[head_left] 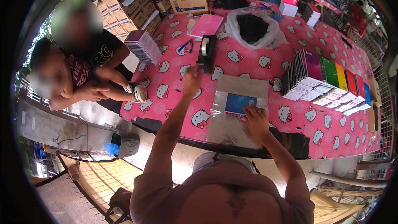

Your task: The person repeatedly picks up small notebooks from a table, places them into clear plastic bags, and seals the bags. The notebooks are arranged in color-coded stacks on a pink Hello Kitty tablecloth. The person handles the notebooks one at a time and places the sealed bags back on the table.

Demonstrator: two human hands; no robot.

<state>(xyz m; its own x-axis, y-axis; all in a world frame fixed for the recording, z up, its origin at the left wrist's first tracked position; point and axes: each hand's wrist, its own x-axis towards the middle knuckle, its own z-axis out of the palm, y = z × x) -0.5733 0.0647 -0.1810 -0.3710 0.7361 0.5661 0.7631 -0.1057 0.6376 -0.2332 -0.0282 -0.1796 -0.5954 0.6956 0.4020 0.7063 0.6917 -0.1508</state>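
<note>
Head view: from the person's head, above the near edge of the worktop (331, 128).
Direction: looks down and forward across it.
Distance: close to both hands, far side small.
Lens: fisheye, edges bend.

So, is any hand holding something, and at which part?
No clear hold. The left hand reaches the tape dispenser at its near end; the right hand rests flat on the notebook.
</note>
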